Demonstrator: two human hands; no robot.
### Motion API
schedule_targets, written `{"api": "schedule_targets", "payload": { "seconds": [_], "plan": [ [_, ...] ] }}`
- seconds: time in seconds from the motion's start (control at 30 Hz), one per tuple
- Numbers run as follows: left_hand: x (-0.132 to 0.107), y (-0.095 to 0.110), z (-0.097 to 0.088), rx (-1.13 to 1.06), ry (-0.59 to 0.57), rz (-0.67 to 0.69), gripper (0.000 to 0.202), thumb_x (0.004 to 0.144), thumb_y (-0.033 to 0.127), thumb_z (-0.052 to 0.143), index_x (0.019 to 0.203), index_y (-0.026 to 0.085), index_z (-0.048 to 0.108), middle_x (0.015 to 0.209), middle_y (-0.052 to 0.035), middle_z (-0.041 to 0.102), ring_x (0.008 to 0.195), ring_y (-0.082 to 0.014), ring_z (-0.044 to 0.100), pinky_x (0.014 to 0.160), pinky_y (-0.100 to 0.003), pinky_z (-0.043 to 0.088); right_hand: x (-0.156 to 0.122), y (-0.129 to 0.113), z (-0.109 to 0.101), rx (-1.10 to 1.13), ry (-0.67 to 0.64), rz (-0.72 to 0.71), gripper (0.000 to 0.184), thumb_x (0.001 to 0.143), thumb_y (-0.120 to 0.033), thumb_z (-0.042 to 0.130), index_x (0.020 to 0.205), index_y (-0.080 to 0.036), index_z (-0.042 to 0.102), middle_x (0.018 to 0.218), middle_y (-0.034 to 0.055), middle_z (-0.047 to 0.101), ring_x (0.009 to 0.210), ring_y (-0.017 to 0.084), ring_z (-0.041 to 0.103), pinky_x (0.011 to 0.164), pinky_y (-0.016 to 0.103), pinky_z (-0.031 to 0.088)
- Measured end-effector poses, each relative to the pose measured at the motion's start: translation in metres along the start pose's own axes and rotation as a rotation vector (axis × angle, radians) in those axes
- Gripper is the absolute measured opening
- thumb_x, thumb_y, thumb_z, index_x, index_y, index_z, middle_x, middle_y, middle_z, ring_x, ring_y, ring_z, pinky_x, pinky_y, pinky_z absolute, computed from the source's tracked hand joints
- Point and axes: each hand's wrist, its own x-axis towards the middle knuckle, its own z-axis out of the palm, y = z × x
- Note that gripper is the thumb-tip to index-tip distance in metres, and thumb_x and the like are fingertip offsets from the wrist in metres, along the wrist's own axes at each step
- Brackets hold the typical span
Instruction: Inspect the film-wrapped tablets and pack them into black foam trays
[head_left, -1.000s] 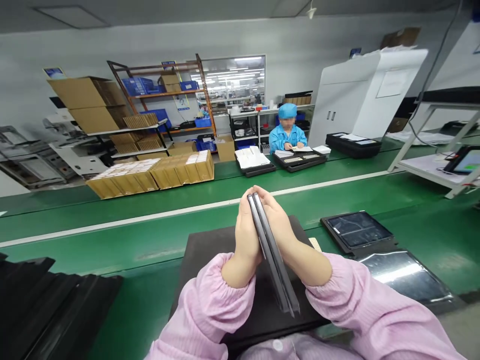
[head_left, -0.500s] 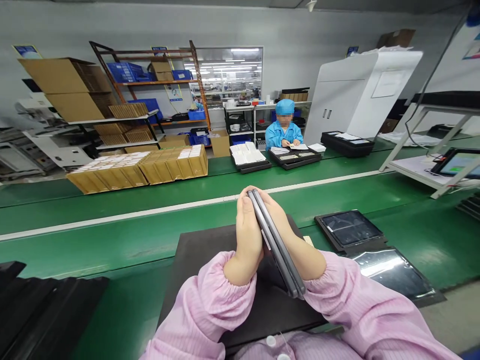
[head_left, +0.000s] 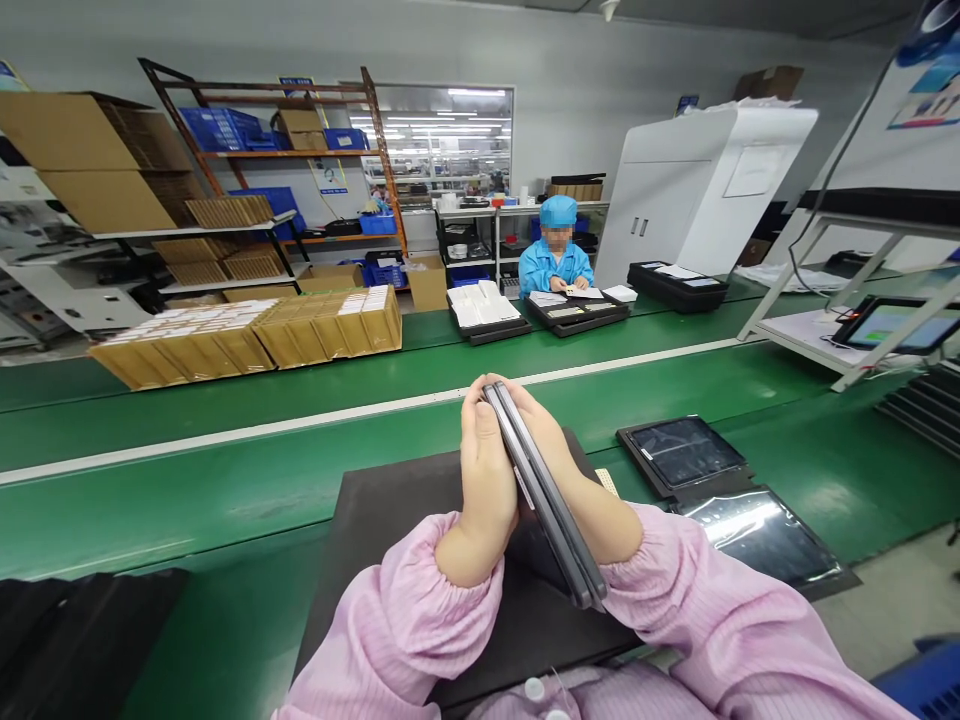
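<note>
Two slim dark-grey tablets (head_left: 546, 500) stand on edge, face to face, between my palms, with a narrow gap showing between them. My left hand (head_left: 484, 475) presses against the left side, thumb lying along the upper edge. On the opposite side my right hand (head_left: 551, 445) is closed against the other tablet, its fingertips partly hidden behind it. Below both hands lies a black foam mat (head_left: 397, 520). A small piece of a cream dotted item (head_left: 607, 482) shows beside my right wrist.
To the right, one tablet (head_left: 686, 450) lies in a black tray, and another film-covered tablet (head_left: 765, 535) is nearer. Black trays (head_left: 82, 640) sit at left. Across the green bench (head_left: 247, 450), a co-worker in blue (head_left: 556, 265) handles papers near cardboard partition boxes (head_left: 330, 330).
The view has turned slightly to the right, so the surroundings appear shifted left. Both hands keep the two tablets pressed together in nearly the same pose.
</note>
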Motion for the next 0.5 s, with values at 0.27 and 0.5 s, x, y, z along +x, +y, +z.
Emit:
{"api": "schedule_targets", "payload": {
  "seconds": [0.27,0.5],
  "plan": [
    [0.007,-0.064,-0.054,0.130,-0.235,0.574,0.052,0.083,0.059,0.048,0.123,0.028,0.057,0.151,-0.0060,0.034,0.143,-0.0292,0.018,0.118,-0.049,0.006,-0.007,0.071,-0.024,-0.193,-0.210,-1.009,0.042,0.093,-0.029,0.041,0.135,-0.031,0.044,0.147,0.0023,0.038,0.139,0.024,0.028,0.114,0.051,0.023],
    [-0.017,0.010,-0.021,0.043,-0.109,0.089,0.055,0.090,0.053,0.042,0.137,0.025,0.046,0.148,-0.0045,0.039,0.138,-0.0217,0.033,0.116,-0.034,0.026,-0.039,0.013,0.004,0.108,-0.082,-0.289,0.050,0.092,-0.049,0.045,0.135,-0.023,0.049,0.142,0.0046,0.046,0.134,0.023,0.037,0.114,0.042,0.030]
  ]
}}
